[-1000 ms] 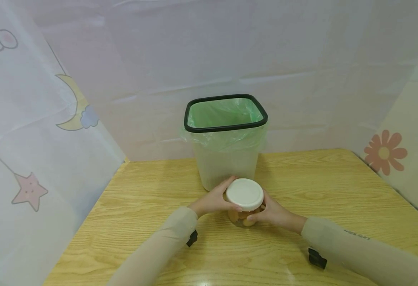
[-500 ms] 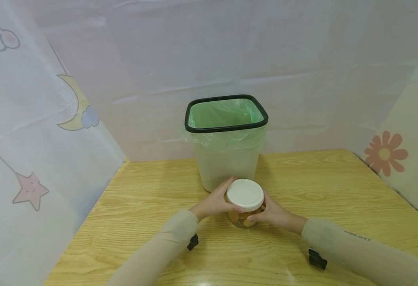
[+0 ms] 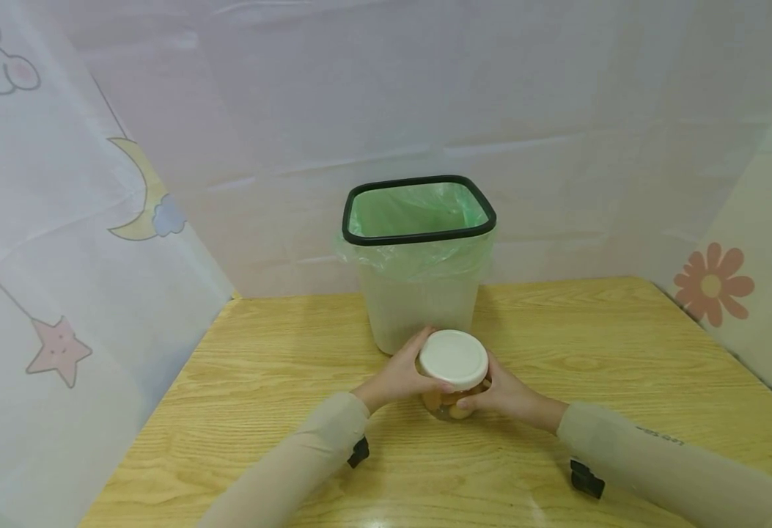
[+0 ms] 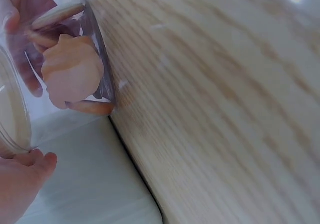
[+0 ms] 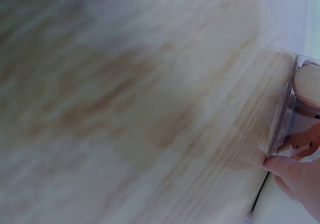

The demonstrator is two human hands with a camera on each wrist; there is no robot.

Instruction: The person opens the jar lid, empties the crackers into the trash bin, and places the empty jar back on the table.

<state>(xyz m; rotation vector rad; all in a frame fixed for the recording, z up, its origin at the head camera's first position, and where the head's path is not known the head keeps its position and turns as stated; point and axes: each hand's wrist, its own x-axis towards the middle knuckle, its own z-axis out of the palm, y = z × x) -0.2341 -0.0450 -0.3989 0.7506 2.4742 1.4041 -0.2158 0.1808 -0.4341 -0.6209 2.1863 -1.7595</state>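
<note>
"As the person's left hand point(image 3: 404, 378) bends round the rim of the white lid point(image 3: 453, 358), with the thumb at the front and the other fingers towards the back, where does the jar point(image 3: 443, 405) lie?"

"Upright on the table point(image 3: 260, 367), just in front of the bin point(image 3: 418, 293), and between the two hands. The right hand point(image 3: 509, 396) holds it lower down, thumb across the near side; how its other fingers lie behind the glass cannot be told. Both grips are only as wide as what they hold, and the lid sits on the jar."

"What differs from a second ago?"

"Very little. Hands, lid and jar keep the same places against one another; the head view merely drifts, so the pink star point(image 3: 60, 352) and the moon point(image 3: 141, 194) on the wall appear slightly further right."

"And the count?"

"Two hands, one jar, one lid, one bin with one green bag point(image 3: 386, 209) in it. Several biscuits point(image 4: 72, 71) are inside the jar, too overlapped for an exact number. One star, one moon and one whole red flower point(image 3: 711, 286) decorate the walls."
</note>
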